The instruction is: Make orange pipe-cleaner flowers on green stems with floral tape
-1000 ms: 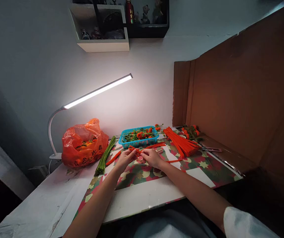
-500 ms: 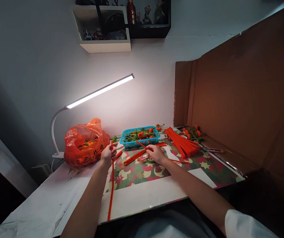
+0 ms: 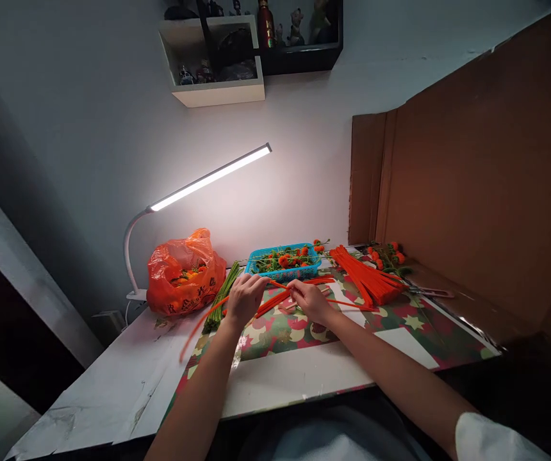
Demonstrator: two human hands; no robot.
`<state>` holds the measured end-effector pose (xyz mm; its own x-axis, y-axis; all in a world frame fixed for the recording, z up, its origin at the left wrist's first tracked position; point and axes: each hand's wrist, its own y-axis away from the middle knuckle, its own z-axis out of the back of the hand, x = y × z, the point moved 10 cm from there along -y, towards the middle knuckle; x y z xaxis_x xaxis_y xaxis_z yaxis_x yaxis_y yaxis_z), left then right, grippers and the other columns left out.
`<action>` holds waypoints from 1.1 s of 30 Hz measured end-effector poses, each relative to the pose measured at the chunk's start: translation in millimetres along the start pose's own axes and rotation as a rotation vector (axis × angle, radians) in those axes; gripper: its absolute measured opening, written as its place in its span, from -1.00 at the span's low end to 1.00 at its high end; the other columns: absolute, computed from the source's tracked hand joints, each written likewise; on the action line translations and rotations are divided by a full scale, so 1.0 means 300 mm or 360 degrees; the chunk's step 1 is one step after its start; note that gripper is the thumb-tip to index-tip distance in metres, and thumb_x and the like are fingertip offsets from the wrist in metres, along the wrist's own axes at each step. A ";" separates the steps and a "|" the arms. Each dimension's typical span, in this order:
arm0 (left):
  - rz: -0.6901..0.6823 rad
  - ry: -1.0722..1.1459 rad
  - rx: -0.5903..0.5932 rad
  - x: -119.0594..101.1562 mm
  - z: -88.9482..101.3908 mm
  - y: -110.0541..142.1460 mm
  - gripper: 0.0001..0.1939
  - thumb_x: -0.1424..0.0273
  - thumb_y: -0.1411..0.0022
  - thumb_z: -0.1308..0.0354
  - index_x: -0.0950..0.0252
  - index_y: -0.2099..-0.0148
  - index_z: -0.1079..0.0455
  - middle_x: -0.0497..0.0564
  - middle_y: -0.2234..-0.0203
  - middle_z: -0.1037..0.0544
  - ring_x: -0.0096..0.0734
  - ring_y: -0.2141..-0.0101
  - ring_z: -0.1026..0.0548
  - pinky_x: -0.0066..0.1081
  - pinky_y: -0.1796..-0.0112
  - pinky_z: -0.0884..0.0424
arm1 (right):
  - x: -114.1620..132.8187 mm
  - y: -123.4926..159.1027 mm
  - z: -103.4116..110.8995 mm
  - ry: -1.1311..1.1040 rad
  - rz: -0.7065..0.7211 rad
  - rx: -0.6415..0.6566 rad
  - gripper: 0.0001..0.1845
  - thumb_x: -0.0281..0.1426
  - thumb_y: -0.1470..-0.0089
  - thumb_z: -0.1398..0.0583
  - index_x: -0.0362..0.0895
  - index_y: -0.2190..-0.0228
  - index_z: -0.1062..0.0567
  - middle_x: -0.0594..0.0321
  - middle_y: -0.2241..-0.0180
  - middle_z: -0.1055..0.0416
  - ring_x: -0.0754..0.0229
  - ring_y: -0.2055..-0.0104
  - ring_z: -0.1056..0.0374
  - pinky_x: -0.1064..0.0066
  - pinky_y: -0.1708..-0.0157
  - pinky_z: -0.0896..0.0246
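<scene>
An orange pipe cleaner [image 3: 278, 284] spans the short gap between my two hands. My left hand [image 3: 245, 298] pinches it from the left, knuckles up. From that hand a long orange length [image 3: 200, 325] trails toward the lower left, slightly blurred. Fingertips of my right hand [image 3: 308, 299] are closed on the other end. Beneath and beyond the hands lie several loose orange pipe cleaners [image 3: 271, 303]. Green stems [image 3: 227, 288] lie left of my left hand, partly hidden by it. A large fanned bundle of orange pipe cleaners [image 3: 369, 278] rests to the right.
A turquoise basket [image 3: 282, 275] of orange flowers stands behind my hands. At left sit an orange plastic bag [image 3: 186, 282] and a lit clamp lamp [image 3: 213, 176]. Scissors [image 3: 432, 292], more orange flowers [image 3: 386, 253] and a cardboard wall [image 3: 472, 179] are at right.
My left hand has turned over and come closer to my right hand. The pipe cleaner that hung straight down from it now swings out leftward. The view has shifted slightly left.
</scene>
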<state>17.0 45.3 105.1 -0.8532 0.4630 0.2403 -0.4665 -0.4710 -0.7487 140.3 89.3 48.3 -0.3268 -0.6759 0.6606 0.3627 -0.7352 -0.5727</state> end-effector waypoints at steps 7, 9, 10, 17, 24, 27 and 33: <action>0.0138 -0.0049 -0.0293 0.032 0.098 0.018 -0.81 0.42 -0.27 0.00 0.21 0.19 -0.45 0.01 0.42 -0.54 -0.34 0.35 -0.41 -0.33 0.24 -0.18 | 0.015 0.005 0.021 -0.0028 0.0015 -0.0095 -0.81 -0.38 -0.13 0.03 -0.11 0.41 -0.34 0.41 0.64 -0.13 0.32 0.59 -0.07 0.50 0.55 0.12; 0.0108 0.0111 -0.0142 0.022 0.049 0.015 -0.81 0.40 -0.27 0.00 0.23 0.24 -0.45 -0.01 0.48 -0.52 -0.38 0.41 -0.41 -0.41 0.34 -0.21 | 0.017 0.006 0.017 0.0022 0.0019 -0.0080 -0.79 -0.34 -0.15 0.02 -0.12 0.45 -0.33 0.41 0.64 -0.14 0.32 0.58 -0.08 0.50 0.55 0.14; 0.0137 0.0217 -0.0094 0.021 0.026 0.016 -0.81 0.39 -0.27 0.01 0.25 0.27 -0.44 -0.02 0.49 -0.51 -0.42 0.45 -0.41 -0.44 0.39 -0.21 | 0.016 0.006 0.015 0.0051 0.0017 -0.0073 -0.76 -0.31 -0.15 0.01 -0.12 0.48 -0.33 0.41 0.64 -0.14 0.32 0.58 -0.09 0.51 0.55 0.15; 0.0525 0.0967 0.0053 0.029 -0.106 0.037 -0.79 0.29 -0.22 -0.02 0.29 0.32 -0.41 -0.09 0.62 -0.43 -0.54 0.60 -0.33 -0.53 0.52 -0.22 | -0.003 0.001 -0.007 0.0088 0.0018 -0.0033 -0.68 -0.28 -0.16 0.00 -0.15 0.51 -0.41 0.35 0.64 -0.24 0.32 0.58 -0.14 0.51 0.53 0.10; 0.0857 0.1634 0.0154 0.036 -0.191 0.060 -0.81 0.27 -0.10 -0.11 0.31 0.33 -0.36 -0.11 0.61 -0.40 -0.58 0.65 -0.27 -0.58 0.63 -0.14 | -0.014 -0.001 -0.027 0.0098 -0.0030 0.0067 -0.75 -0.44 -0.08 -0.03 -0.10 0.26 -0.49 0.35 0.59 -0.34 0.30 0.55 -0.19 0.52 0.50 0.06; 0.0857 0.1680 0.0193 0.029 -0.202 0.063 -0.77 0.24 -0.10 -0.14 0.33 0.33 -0.38 -0.10 0.61 -0.40 -0.58 0.62 -0.27 -0.58 0.62 -0.14 | -0.012 -0.003 -0.012 0.0105 -0.0038 0.0013 -0.78 -0.40 -0.10 -0.02 -0.12 0.37 -0.46 0.35 0.60 -0.29 0.29 0.54 -0.18 0.51 0.50 0.08; 0.0904 0.1670 0.0169 0.040 -0.215 0.073 -0.69 0.15 -0.10 -0.15 0.34 0.35 -0.41 -0.11 0.62 -0.38 -0.60 0.64 -0.24 -0.58 0.62 -0.12 | -0.011 -0.004 -0.010 0.0047 -0.0055 0.0018 -0.80 -0.42 -0.09 0.02 -0.13 0.45 -0.39 0.38 0.62 -0.22 0.31 0.55 -0.12 0.50 0.52 0.12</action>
<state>11.6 89.0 51.6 -0.3596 0.5324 -0.7663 -0.1437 -0.8431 -0.5183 138.5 92.4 45.3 -0.3647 -0.6514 0.6653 0.3603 -0.7576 -0.5442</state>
